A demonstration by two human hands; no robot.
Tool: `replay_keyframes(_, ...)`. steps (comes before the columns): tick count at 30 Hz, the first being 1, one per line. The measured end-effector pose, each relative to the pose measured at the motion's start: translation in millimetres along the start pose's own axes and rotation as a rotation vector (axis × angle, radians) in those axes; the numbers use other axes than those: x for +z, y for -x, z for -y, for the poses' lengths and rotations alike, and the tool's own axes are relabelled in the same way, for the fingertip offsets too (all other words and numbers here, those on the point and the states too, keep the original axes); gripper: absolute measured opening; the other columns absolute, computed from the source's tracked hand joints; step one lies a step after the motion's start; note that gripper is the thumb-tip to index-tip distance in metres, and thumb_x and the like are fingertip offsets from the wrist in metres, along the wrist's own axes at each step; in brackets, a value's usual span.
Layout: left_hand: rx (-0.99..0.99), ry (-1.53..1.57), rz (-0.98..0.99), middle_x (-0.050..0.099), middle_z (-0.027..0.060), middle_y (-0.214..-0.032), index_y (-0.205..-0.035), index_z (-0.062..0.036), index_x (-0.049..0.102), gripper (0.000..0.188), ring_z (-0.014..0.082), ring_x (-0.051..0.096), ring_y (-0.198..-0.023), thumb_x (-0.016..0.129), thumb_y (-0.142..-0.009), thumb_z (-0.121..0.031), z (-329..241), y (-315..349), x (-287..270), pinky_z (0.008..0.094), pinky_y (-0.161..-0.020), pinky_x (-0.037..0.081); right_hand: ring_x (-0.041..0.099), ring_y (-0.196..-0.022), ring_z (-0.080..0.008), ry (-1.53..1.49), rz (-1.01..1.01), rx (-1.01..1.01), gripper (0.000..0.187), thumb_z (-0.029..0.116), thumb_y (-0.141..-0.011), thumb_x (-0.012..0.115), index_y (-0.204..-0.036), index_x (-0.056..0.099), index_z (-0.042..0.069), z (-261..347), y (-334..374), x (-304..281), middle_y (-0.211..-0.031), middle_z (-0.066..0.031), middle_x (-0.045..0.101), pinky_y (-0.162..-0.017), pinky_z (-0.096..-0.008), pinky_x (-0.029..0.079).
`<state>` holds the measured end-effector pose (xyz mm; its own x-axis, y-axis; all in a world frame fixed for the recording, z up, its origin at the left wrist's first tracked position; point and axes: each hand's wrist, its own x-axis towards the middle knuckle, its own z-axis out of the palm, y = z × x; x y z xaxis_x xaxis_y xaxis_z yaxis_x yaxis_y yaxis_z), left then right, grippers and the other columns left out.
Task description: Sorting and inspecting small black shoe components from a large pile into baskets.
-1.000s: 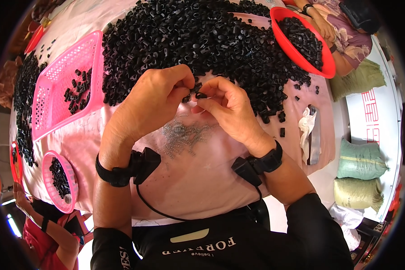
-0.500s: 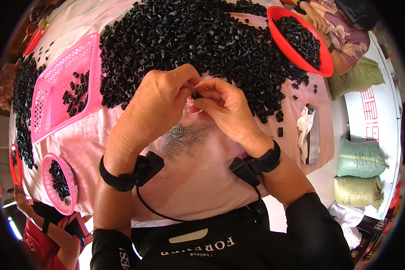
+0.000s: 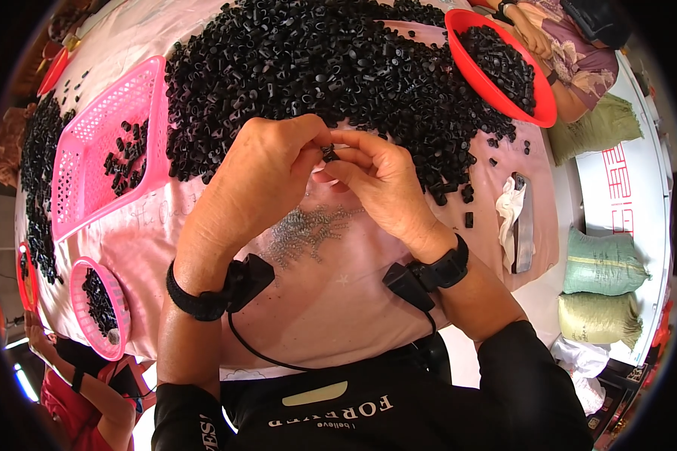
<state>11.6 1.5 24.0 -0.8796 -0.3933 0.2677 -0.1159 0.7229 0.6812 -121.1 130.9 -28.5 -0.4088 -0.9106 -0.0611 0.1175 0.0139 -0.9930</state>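
My left hand (image 3: 278,165) and my right hand (image 3: 372,169) meet over the near edge of a big heap of black plastic parts (image 3: 301,75). A small black plastic part (image 3: 329,154) is pinched between the right thumb and fingers. The left fingers are closed against the same part, their tips mostly hidden behind the hand. Many parts in the heap are short, hollow pieces. Just below my hands, small silver metal springs (image 3: 305,234) lie scattered on the pink tablecloth (image 3: 338,301).
Left of the heap stands a pink basket (image 3: 79,177) with some black parts; a round pink basket (image 3: 120,301) is nearer. A red basin (image 3: 545,109) of parts sits far right beside another person's arm (image 3: 530,30). Sacks (image 3: 605,263) stand beyond the right edge. Another person (image 3: 98,398) is lower left.
The black part has turned slightly in my fingers, and the left hand's knuckles have shifted a little downward. Otherwise my arms and the surroundings stay about the same.
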Motion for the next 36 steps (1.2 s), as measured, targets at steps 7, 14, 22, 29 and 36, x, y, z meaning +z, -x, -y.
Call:
replay_keyframes(7,0.014,-0.009,-0.070,0.070,0.0135,-0.080,-0.093,0.0019,0.068,0.010,0.0237,0.068,-0.068,0.063,-0.084,0.004,-0.4,-1.2,4.9,0.0323,-0.063,0.053,0.071,-0.095,-0.0119,0.012,0.002,-0.007,0.034,-0.002,-0.096,0.064,-0.130,0.061,-0.001,0.4,0.9,-0.7,-0.109,-0.0091,0.073,-0.077,-0.0239,0.060)
replay_keyframes(14,0.084,0.005,-0.045,0.067,0.0133,-0.079,-0.094,0.0018,0.067,0.011,0.0241,0.068,-0.069,0.064,-0.084,0.004,4.6,-1.1,4.3,0.0331,-0.063,0.053,0.071,-0.098,-0.0132,0.038,0.016,-0.003,0.034,-0.003,-0.098,0.060,-0.132,0.060,-0.001,4.0,2.0,-0.3,-0.112,-0.0090,0.072,-0.078,-0.0242,0.060)
replay_keyframes(22,0.013,-0.100,-0.014,0.064,0.0169,-0.076,-0.087,0.0016,0.059,0.005,0.0317,0.067,-0.069,0.061,-0.088,-0.002,0.9,1.1,4.3,0.0378,-0.062,0.050,0.073,-0.090,-0.0115,0.074,-0.006,-0.029,0.025,0.000,-0.097,0.063,-0.122,0.065,-0.003,6.9,3.7,1.9,-0.101,-0.0085,0.074,-0.072,-0.0221,0.058)
replay_keyframes(29,0.067,-0.138,0.002,0.063,0.0197,-0.076,-0.086,0.0010,0.057,0.006,0.0390,0.064,-0.071,0.059,-0.089,-0.003,-2.9,2.1,8.9,0.0442,-0.062,0.049,0.073,-0.084,-0.0107,0.111,-0.032,-0.033,0.016,0.000,-0.096,0.064,-0.110,0.069,-0.004,3.2,4.3,3.2,-0.097,-0.0084,0.075,-0.069,-0.0228,0.058)
replay_keyframes(36,-0.011,-0.184,0.049,0.060,0.0205,-0.068,-0.085,-0.0004,0.056,0.006,0.0414,0.063,-0.067,0.056,-0.090,-0.004,-2.4,3.0,9.1,0.0468,-0.060,0.047,0.072,-0.081,-0.0108,0.219,-0.048,-0.094,0.017,-0.002,-0.092,0.067,-0.108,0.069,-0.005,-1.8,4.0,1.8,-0.092,-0.0092,0.076,-0.070,-0.0241,0.059)
